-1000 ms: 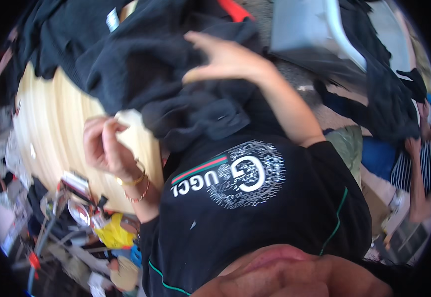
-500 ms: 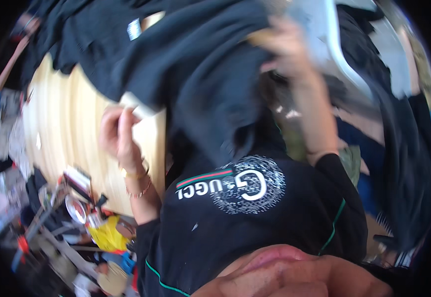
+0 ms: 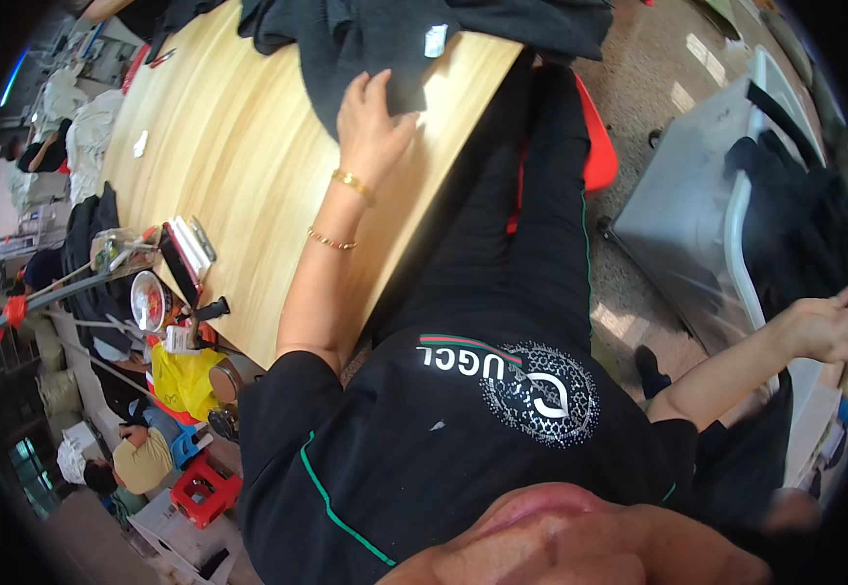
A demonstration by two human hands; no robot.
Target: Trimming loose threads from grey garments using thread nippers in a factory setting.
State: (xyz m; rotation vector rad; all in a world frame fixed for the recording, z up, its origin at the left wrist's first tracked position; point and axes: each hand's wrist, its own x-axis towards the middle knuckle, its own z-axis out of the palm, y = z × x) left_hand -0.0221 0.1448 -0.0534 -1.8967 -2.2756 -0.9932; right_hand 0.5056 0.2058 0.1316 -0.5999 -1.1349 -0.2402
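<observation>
My left hand (image 3: 375, 127) rests with spread fingers at the edge of a dark garment (image 3: 361, 58). The garment lies at the far side of a light wooden table (image 3: 249, 185), with a white label (image 3: 436, 41) showing on it. At the far right my right hand (image 3: 824, 329) is closed, its fingertips cut off by the picture's dark rim. A black shape beside it could be cloth, but I cannot tell. Behind that hand, dark cloth (image 3: 799, 200) lies in a grey plastic bin (image 3: 677, 185).
A red stool (image 3: 595, 136) stands beyond my legs. On the table's left edge are a round tub (image 3: 151, 300), pens and a dark case (image 3: 180, 263), with a yellow bag (image 3: 185, 378) below. Other people sit at the left.
My right hand has swung from the garment out to the far right. My left hand has moved onto the garment's edge. My view has turned, bringing the bin and floor into sight.
</observation>
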